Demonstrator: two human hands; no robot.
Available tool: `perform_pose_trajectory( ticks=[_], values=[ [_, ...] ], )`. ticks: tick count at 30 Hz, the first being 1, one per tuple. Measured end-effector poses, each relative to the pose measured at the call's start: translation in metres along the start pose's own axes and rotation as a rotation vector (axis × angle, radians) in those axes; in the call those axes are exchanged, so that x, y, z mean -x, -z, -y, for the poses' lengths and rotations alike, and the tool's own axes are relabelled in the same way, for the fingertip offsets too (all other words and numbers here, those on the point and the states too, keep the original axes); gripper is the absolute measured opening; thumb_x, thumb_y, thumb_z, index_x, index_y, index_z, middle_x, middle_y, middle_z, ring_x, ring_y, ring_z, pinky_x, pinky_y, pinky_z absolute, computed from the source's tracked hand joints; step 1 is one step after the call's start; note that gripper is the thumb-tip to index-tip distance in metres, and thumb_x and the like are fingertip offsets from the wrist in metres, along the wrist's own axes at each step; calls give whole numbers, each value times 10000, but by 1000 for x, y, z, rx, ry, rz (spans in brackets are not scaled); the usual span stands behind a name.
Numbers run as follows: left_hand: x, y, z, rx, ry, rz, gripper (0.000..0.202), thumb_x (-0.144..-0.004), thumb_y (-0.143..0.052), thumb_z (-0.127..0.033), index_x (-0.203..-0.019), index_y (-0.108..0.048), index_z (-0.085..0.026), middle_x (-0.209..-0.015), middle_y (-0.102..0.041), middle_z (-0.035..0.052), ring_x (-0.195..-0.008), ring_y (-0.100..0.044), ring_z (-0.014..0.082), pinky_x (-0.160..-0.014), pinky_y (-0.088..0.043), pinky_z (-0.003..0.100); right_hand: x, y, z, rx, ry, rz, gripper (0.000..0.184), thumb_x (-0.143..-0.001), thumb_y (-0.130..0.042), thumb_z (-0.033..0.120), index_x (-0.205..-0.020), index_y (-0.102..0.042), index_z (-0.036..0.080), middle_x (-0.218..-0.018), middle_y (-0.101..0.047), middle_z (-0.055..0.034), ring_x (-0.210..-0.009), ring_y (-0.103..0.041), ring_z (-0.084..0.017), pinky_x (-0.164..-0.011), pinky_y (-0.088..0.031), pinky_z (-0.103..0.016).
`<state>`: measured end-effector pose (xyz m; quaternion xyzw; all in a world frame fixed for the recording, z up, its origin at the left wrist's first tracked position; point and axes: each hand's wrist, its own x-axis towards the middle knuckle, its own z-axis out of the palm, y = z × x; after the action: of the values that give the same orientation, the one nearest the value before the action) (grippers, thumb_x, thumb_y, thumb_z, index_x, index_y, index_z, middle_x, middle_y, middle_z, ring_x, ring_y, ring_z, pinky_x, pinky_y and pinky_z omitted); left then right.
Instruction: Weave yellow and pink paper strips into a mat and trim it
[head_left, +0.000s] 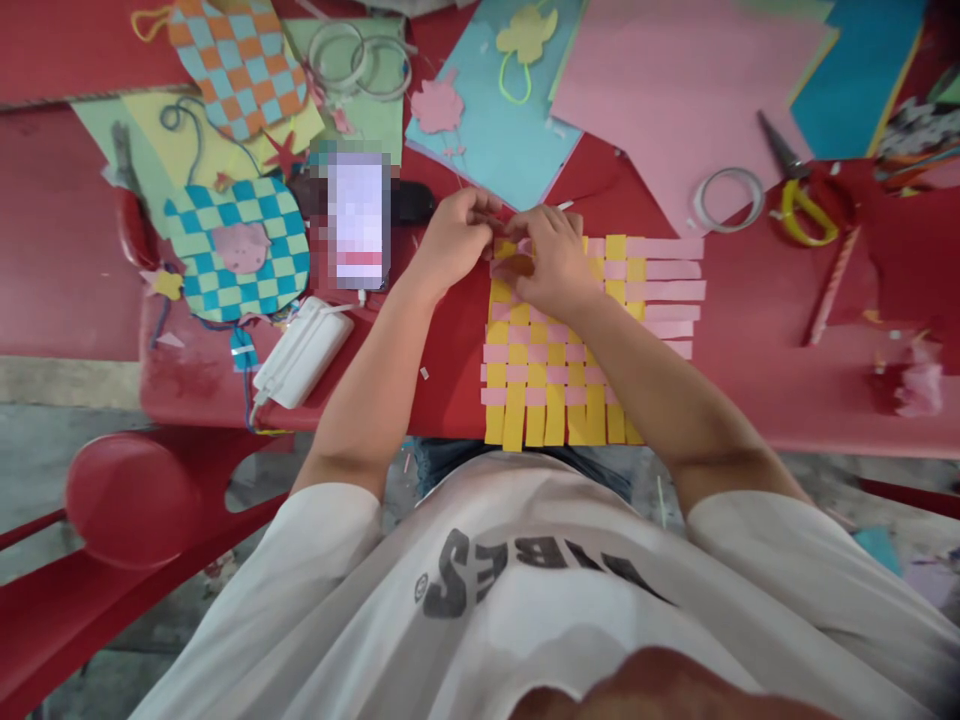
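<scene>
A woven mat of yellow and pink paper strips (559, 365) lies on the red table (787, 380) in front of me, with loose pink strip ends (671, 290) sticking out to the right. My left hand (457, 235) is at the mat's far left corner, fingers pinched together on a strip end. My right hand (551, 260) rests on the mat's upper part, fingers curled and pressing on the strips beside the left hand. What exactly the fingertips grip is partly hidden.
Left of the mat lie a phone (358, 215), a white power bank (304, 350) and a teal-and-yellow woven piece (240, 250). An orange-and-blue woven piece (236, 65) and coloured sheets (675, 80) lie farther back. Tape roll (726, 198) and yellow-handled scissors (799, 190) lie to the right.
</scene>
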<state>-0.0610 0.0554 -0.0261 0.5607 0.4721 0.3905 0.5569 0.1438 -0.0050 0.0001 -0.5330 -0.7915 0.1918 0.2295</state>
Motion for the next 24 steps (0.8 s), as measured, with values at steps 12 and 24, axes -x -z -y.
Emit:
perform_pose_trajectory(
  ticks=[12,24],
  values=[
    [7,-1,-5,-104,-97,44,334,-846,-874,-19,-1051,-725,-236,-1068,-796,66,-1239,-814,316,-1178,-655,539,-1,-1,-4,-44,-41,-29,250,-1147,-557,373,-1377,-653,355,-1329,-784,-110,-1292,-705,-430,-1208,-483,-726],
    [5,-1,0,-140,-152,60,173,-913,-868,-171,-1026,-745,-219,-1018,-781,50,-1065,-825,270,-1090,-690,546,-4,1,-1,-51,-47,23,415,-1131,-630,438,-1541,-595,382,-1415,-786,-96,-1355,-693,-429,-1287,-455,-749]
  ],
)
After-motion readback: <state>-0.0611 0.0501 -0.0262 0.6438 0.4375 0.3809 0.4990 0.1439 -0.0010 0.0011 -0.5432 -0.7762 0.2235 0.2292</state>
